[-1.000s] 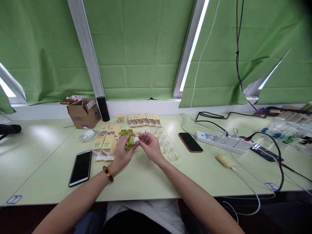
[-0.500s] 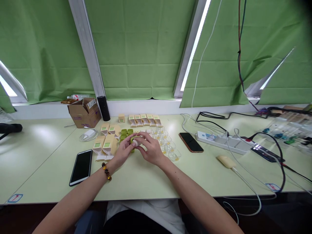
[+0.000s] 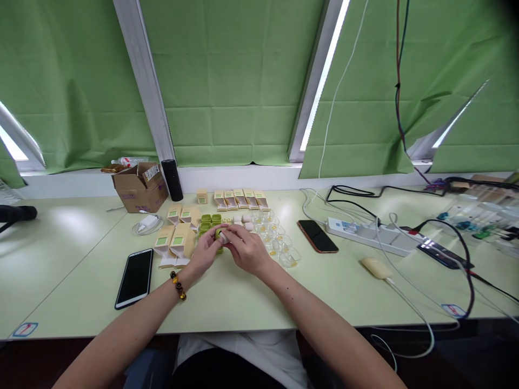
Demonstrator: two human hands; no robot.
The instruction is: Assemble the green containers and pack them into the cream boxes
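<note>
My left hand (image 3: 204,250) pinches a small round green piece (image 3: 218,233) above the table. Pressed against it from the right, my right hand (image 3: 248,252) has its fingers closed on a small whitish piece (image 3: 225,237); fingers partly cover both. Just behind and left of my hands stand several small green square cups (image 3: 206,218). Beyond my right fingers lie several pale pink cylinders (image 3: 246,219). Clear plastic covers (image 3: 288,258) with yellow spots spread out to the right of them.
Small cream boxes (image 3: 183,241) stand at left, with a row of similar boxes (image 3: 240,199) behind. Phones lie on either side, a white one (image 3: 135,278) and a dark one (image 3: 317,236). A power strip (image 3: 371,236) with cables occupies the right; a cardboard box (image 3: 140,187) sits back left.
My right fingers have drawn in and lowered around the whitish piece, uncovering the pale pink cylinders behind. The left hand has hardly moved.
</note>
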